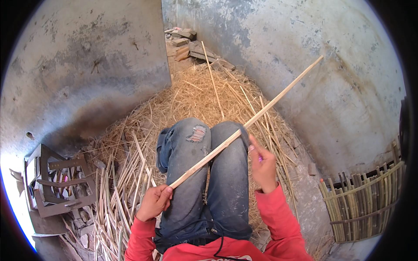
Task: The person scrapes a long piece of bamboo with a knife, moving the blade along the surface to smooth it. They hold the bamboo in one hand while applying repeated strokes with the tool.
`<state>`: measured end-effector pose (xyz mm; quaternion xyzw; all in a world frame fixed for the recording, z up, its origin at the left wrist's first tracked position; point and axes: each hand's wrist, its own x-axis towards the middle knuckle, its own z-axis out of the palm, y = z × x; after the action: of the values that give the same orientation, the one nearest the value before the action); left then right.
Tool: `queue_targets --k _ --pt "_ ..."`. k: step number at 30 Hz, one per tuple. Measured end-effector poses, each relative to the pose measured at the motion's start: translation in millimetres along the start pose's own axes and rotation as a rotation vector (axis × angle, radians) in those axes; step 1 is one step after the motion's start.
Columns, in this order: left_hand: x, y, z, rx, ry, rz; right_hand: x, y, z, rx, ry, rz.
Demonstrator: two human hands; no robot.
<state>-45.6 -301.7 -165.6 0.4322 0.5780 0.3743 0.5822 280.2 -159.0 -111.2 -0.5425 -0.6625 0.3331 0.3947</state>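
A long pale wooden strip, perhaps split bamboo, slants across my thighs, its far end rising toward the right wall. My left hand is closed round its near end, beside my left thigh. Beyond my right knee, my right hand is closed on a knife whose dark blade lies against the strip about midway. The knife's handle is mostly hidden in my fist, with a bit of purple showing between the fingers.
Shavings cover the floor ahead. Several pale strips lie heaped at left beside a dark metal frame. At right stands a slatted bamboo basket or panel. Bricks lie by the doorway; walls rise on both sides.
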Motion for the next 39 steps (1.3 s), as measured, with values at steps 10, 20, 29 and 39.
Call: queue_targets --k 10,20,29,39 --pt "1.8 -0.1 0.3 -0.032 -0.001 -0.019 -33.3 8.6 24.0 0.039 0.061 -0.214" --pt "1.3 -4.4 1.0 -0.032 0.001 0.025 -27.3 4.1 14.3 -0.129 -0.012 -0.159" --pt "0.2 -3.9 -1.0 -0.001 0.033 0.011 4.0 10.4 2.9 -0.075 0.066 -0.127" --pt "0.1 -4.7 9.4 0.114 0.144 0.085 29.9 29.3 -6.9 0.0 0.299 -0.361"
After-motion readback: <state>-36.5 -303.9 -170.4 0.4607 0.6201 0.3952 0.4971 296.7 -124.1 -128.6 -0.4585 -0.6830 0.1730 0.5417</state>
